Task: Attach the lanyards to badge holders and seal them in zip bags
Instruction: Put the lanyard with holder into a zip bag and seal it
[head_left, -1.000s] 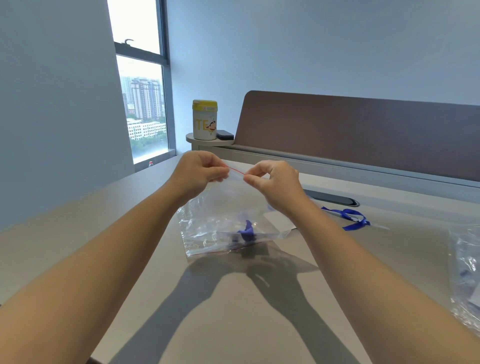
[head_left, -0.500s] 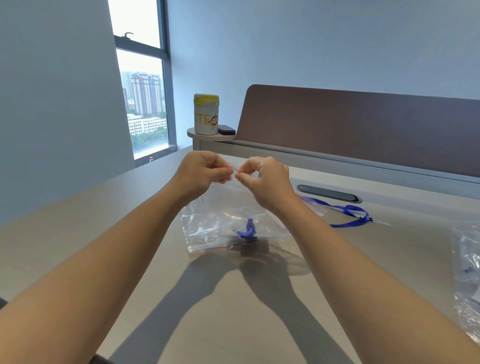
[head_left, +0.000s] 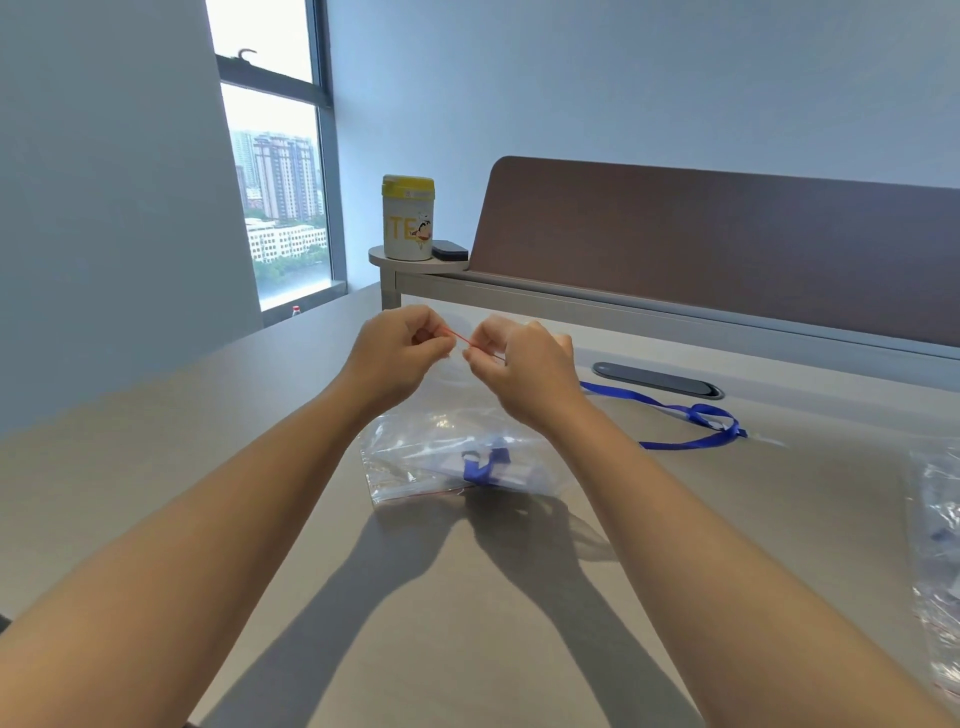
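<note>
A clear zip bag hangs from my two hands over the beige table, its bottom edge resting on the surface. Inside it lies a badge holder with a blue lanyard bunched at the bottom. My left hand pinches the bag's red zip strip at its left part. My right hand pinches the same strip just to the right, the two hands a finger's width apart. A second blue lanyard lies loose on the table to the right of my right hand.
More clear zip bags lie at the right edge. A dark cable slot sits in the table behind the loose lanyard. A yellow-lidded canister and a small black object stand on a round shelf beside a brown divider panel.
My right hand has slid left along the red zip strip toward my left hand, so the gap between them has narrowed. The bag stays in place.
</note>
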